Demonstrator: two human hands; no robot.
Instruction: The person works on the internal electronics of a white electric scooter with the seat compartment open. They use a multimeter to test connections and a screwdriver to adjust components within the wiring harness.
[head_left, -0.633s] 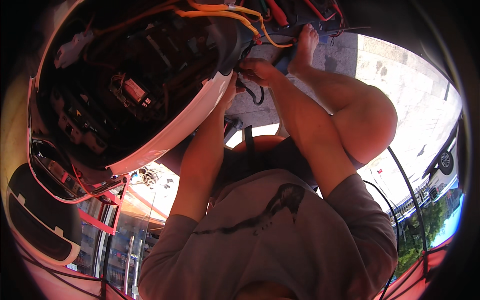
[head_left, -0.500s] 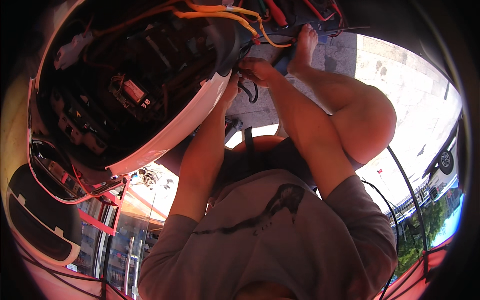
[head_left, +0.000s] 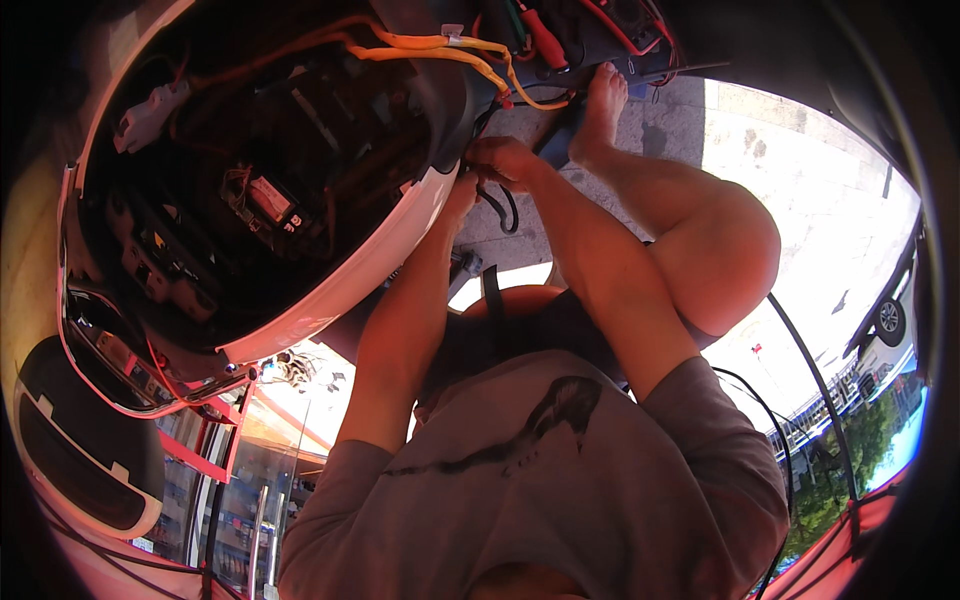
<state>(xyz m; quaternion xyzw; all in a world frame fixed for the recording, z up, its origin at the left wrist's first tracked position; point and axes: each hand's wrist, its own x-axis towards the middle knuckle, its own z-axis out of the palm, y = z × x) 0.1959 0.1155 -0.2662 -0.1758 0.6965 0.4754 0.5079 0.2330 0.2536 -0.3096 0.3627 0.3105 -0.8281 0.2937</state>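
Note:
Both my hands meet at the outer edge of a scooter's white body panel [head_left: 345, 277]. My left hand [head_left: 461, 196] sits close against the panel, its fingers closed at a black cable [head_left: 514, 216] that hangs in a loop below. Just beyond it, my right hand [head_left: 501, 162] has its fingers curled and pinched at the same cable. The fingertips are small and partly hidden, so the exact spot they grip cannot be made out. Orange cables [head_left: 430, 43] run out of the open body above my hands.
Inside the open body lies a small labelled box with wires [head_left: 272, 198]. A red-handled screwdriver [head_left: 543, 38] and a red-edged meter [head_left: 632, 22] lie at the far side. My bare foot [head_left: 603, 105] rests nearby. The removed seat [head_left: 85, 440] is at the left.
The view has shifted slightly, so the scooter body sits a little lower. My hands stay together at the panel edge with the black cable, with only slight movement.

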